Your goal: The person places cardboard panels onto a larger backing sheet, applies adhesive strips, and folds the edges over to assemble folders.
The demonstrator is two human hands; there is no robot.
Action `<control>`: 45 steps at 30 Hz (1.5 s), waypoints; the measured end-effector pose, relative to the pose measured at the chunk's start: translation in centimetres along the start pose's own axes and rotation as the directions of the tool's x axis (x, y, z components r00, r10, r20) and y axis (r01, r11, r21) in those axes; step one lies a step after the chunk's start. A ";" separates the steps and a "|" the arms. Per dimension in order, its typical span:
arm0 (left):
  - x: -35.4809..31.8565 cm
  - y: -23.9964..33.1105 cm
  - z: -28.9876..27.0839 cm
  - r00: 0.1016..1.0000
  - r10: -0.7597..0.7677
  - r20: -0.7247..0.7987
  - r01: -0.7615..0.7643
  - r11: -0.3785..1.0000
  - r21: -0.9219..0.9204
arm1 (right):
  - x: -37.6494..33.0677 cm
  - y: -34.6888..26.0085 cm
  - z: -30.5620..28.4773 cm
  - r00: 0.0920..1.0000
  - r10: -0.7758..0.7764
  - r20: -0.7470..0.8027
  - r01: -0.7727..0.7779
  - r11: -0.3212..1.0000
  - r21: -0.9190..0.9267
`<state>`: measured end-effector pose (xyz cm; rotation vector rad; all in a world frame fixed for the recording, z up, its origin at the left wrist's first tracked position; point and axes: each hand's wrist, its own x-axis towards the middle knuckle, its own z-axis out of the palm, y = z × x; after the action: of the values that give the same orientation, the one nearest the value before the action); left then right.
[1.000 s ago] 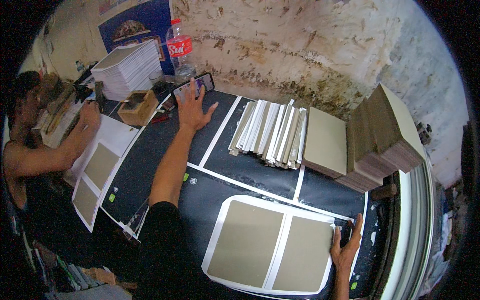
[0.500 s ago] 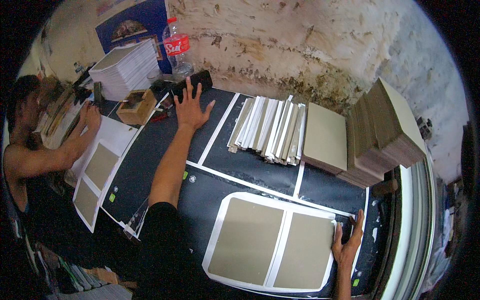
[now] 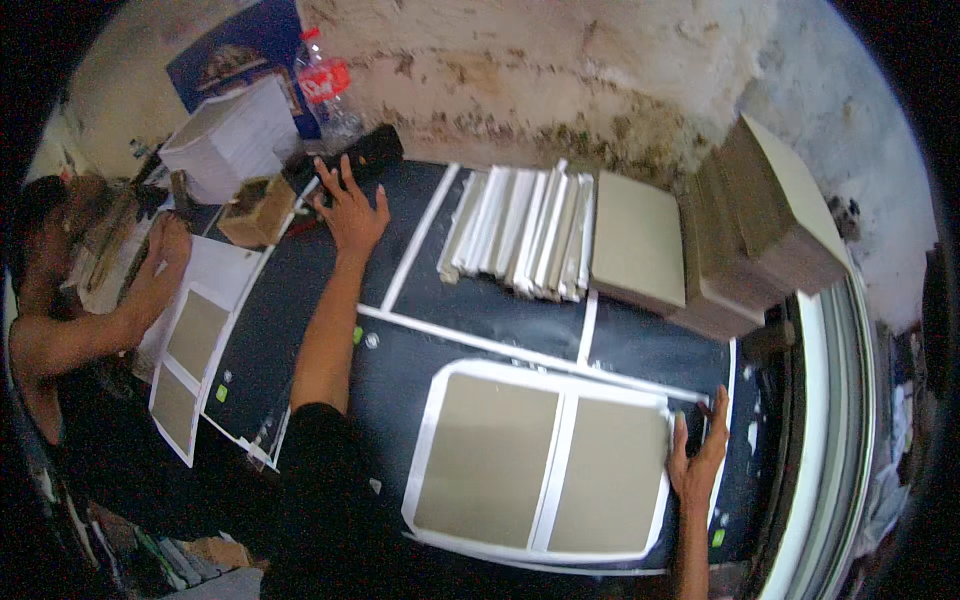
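Observation:
A sheet with a white border and two grey-brown boards (image 3: pixel 490 460) separated by a white strip lies flat on the black tabletop (image 3: pixel 395 420) in front of me. At its right edge is my right hand (image 3: pixel 697 465), thumb and fingers apart, seemingly holding nothing. My left arm stretches toward the far left of the table. There my left hand (image 3: pixel 352 215) is open with fingers spread, by a dark object (image 3: pixel 375 150) near the wall and a small red item (image 3: pixel 300 224). Whether its fingertips touch either one, I cannot tell.
Board and paper strips (image 3: pixel 520 230) lie at the back, beside a low board stack (image 3: pixel 640 240) and taller board stacks (image 3: pixel 790 220). Far left are a wooden box (image 3: pixel 255 210), a paper stack (image 3: pixel 235 140) and a bottle (image 3: pixel 325 85). A co-worker's hands (image 3: pixel 168 240) work over another boarded sheet (image 3: pixel 195 330).
The whole view has shifted, so most things sit higher and further left. My left hand's fingers have tilted slightly leftward. My right hand stays by the sheet's edge.

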<state>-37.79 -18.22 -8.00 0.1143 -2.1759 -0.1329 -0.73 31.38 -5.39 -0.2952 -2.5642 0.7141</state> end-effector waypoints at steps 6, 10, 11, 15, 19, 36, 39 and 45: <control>-2.8 1.0 -3.9 0.995 0.057 0.079 -0.019 0.908 -0.418 | -0.1 1.3 0.3 0.997 -0.031 0.065 0.039 0.992 -0.124; -8.7 4.3 -12.3 0.848 0.281 0.449 0.149 0.687 -0.711 | -0.2 1.2 0.3 0.994 -0.093 0.051 0.100 0.979 -0.180; -10.1 6.0 -15.4 0.795 0.304 0.525 0.203 0.681 -0.703 | -0.2 1.6 0.3 0.990 -0.136 0.021 0.137 0.960 -0.244; -13.0 7.9 -22.7 0.694 0.378 0.613 0.159 0.750 -0.642 | 1.2 1.6 -0.5 0.988 0.153 -0.001 -0.146 0.943 0.300; -14.4 8.0 -24.1 0.674 0.369 0.640 0.138 0.788 -0.600 | 3.0 -1.9 -0.6 0.990 0.142 0.024 -0.143 0.947 0.288; -14.8 7.1 -20.3 0.629 0.376 0.681 0.401 0.594 -0.698 | 6.7 -17.6 14.6 0.542 -0.680 0.493 0.566 0.729 0.384; -14.5 7.0 -20.4 0.666 0.375 0.645 0.394 0.557 -0.731 | 7.0 -17.8 15.3 0.503 -0.665 0.553 0.547 0.740 0.392; -14.5 6.5 -20.0 0.665 0.392 0.636 0.422 0.506 -0.752 | 7.7 -18.7 15.5 0.475 -0.655 0.587 0.505 0.750 0.428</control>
<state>-13.32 -10.97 -7.43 -0.6448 -2.6111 -1.5711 -16.48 11.35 -4.33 1.1361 -2.9263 0.9028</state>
